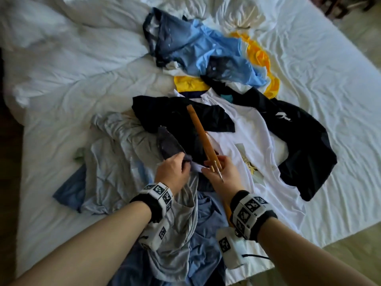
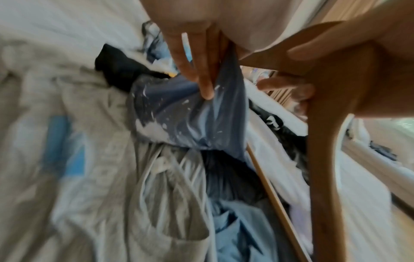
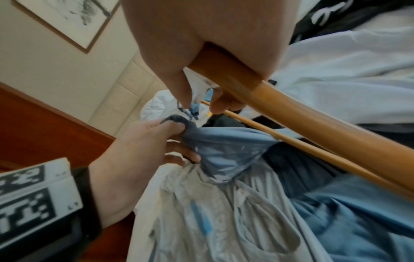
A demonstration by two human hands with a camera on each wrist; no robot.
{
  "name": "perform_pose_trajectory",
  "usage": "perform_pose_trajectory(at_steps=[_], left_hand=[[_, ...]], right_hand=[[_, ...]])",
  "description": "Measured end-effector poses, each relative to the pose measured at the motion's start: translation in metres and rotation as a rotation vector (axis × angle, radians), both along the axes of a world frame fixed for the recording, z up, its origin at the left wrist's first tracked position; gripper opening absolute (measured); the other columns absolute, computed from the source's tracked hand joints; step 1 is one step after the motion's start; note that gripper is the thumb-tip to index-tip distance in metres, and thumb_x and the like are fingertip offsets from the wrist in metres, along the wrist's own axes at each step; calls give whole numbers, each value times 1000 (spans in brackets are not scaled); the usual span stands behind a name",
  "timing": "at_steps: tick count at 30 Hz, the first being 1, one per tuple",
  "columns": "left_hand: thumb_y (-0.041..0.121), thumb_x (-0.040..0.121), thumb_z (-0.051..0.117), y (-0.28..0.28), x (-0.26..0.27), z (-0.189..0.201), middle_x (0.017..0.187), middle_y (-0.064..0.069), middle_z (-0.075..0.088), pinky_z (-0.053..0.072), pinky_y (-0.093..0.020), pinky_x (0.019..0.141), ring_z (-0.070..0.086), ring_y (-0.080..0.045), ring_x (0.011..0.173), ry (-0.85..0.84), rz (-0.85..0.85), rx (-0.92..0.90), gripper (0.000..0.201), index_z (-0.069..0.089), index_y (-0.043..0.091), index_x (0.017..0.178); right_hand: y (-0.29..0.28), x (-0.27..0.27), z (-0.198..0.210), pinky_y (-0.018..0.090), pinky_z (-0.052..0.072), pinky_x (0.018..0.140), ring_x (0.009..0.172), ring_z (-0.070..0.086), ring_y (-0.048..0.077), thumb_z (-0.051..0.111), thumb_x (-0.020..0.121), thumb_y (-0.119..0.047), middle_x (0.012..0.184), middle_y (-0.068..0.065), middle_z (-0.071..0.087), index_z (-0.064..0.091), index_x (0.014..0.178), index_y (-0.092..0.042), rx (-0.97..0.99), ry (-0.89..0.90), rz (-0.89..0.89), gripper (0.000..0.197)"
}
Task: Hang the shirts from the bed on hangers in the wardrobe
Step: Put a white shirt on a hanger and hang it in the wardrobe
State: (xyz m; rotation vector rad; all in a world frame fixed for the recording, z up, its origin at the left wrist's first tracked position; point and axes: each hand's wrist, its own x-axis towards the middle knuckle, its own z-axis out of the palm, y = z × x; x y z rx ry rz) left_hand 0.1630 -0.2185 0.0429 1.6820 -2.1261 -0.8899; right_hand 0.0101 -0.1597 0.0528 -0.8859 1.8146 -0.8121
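Observation:
A heap of shirts lies on the white bed (image 1: 61,83). My left hand (image 1: 175,168) grips a bunched grey-blue speckled shirt (image 1: 170,144) (image 2: 190,120) (image 3: 226,156) over a pale grey shirt (image 1: 117,162). My right hand (image 1: 224,170) holds a wooden hanger (image 1: 201,131) (image 2: 325,141) (image 3: 313,120) at its neck, close beside the left hand; the hanger's arm points up the bed over a black shirt (image 1: 181,118). A white shirt (image 1: 251,141) lies to the right under the hanger.
Farther up the bed lie a light blue shirt (image 1: 206,46), a yellow garment (image 1: 259,56) and another black shirt (image 1: 305,145). A rumpled white duvet (image 1: 72,32) fills the upper left. The floor (image 1: 350,254) shows at the lower right.

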Motion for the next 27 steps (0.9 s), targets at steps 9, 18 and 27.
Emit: perform_pose_trajectory(at_steps=[9, 18, 27], left_hand=[[10, 89, 55, -13, 24, 207, 78, -16, 69, 42, -24, 66, 67, -34, 73, 394, 17, -326, 11, 63, 2, 87], [19, 102, 44, -29, 41, 453, 77, -22, 67, 58, -49, 52, 71, -27, 56, 848, 48, -411, 17, 50, 4, 95], [14, 101, 45, -76, 138, 549, 101, -23, 65, 60, -47, 63, 73, -30, 71, 702, 239, -612, 13, 53, 4, 98]], right_hand=[[-31, 44, 169, 24, 39, 62, 78, 57, 13, 77, 83, -33, 90, -3, 62, 53, 114, -16, -221, 238, 74, 43], [-55, 82, 282, 28, 36, 67, 83, 58, 25, 74, 83, -38, 89, 4, 64, 58, 104, -10, -325, 302, -43, 39], [-64, 109, 365, 27, 46, 57, 67, 57, 22, 62, 74, -7, 66, 3, 58, 59, 65, -16, -379, 191, 128, 13]])
